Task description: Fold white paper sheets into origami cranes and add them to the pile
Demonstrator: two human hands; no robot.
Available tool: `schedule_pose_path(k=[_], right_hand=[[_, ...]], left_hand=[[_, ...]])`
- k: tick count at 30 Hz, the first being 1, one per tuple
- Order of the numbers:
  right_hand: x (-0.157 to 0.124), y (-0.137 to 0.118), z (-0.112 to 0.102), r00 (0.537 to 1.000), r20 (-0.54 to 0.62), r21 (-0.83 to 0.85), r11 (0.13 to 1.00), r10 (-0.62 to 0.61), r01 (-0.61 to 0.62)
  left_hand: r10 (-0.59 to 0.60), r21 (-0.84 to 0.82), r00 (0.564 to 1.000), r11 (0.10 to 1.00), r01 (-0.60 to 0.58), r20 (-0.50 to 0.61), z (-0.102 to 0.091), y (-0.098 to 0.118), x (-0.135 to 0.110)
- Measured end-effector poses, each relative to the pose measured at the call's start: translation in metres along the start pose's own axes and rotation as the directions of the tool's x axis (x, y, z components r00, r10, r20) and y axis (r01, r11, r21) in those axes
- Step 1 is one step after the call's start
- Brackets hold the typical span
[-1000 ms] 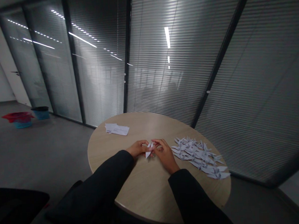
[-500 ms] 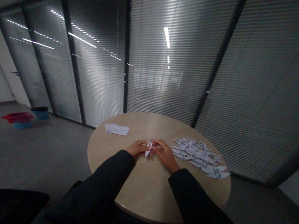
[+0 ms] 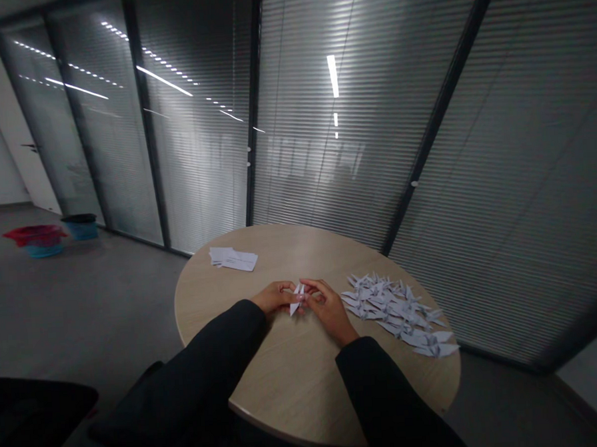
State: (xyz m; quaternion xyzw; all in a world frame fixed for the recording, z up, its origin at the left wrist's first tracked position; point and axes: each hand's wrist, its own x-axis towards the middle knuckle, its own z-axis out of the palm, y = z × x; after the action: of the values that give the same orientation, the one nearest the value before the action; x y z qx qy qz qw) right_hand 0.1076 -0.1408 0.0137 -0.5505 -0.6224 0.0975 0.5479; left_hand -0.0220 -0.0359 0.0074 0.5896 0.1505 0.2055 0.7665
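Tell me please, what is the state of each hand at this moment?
Left hand: closed, holding the folded white paper.
Right hand: closed, holding the same paper from the other side.

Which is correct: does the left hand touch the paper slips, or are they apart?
Apart. The head view shows it: a strip of bare tabletop lies between the left hand and the paper slips.

Rnd tbl (image 3: 287, 384) nr glass wall (image 3: 120, 159) w/ blinds (image 3: 381, 79).
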Motion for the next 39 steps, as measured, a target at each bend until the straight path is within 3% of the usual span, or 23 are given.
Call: schedule_pose_path(k=[17,27,31,39], right_hand=[[-0.0023,0.0001,0.0004,0.99,-0.032,-0.217,0.968,-0.136,0.126],[-0.0047,0.0009,-0.0025,0.985,-0.001,-0.362,0.918,-0.173,0.161],[-0.0055,0.0009,-0.0025,0.979,-0.015,-0.429,0.886,-0.202,0.177],[-0.0066,-0.0004,-0.0028,0.978,-0.032,-0.484,0.859,-0.207,0.166]], left_hand=[[0.012,0.109,0.998,0.994,-0.019,0.065,-0.0083,-0.0102,0.0069],[0.024,0.229,1.0,0.973,-0.021,-0.013,-0.003,-0.0025,0.0015],[0.033,0.208,0.997,0.978,-0.018,-0.069,-0.003,-0.0045,0.0022],[0.004,0.112,0.997,0.994,0.005,-0.076,-0.0009,-0.0039,0.0022]])
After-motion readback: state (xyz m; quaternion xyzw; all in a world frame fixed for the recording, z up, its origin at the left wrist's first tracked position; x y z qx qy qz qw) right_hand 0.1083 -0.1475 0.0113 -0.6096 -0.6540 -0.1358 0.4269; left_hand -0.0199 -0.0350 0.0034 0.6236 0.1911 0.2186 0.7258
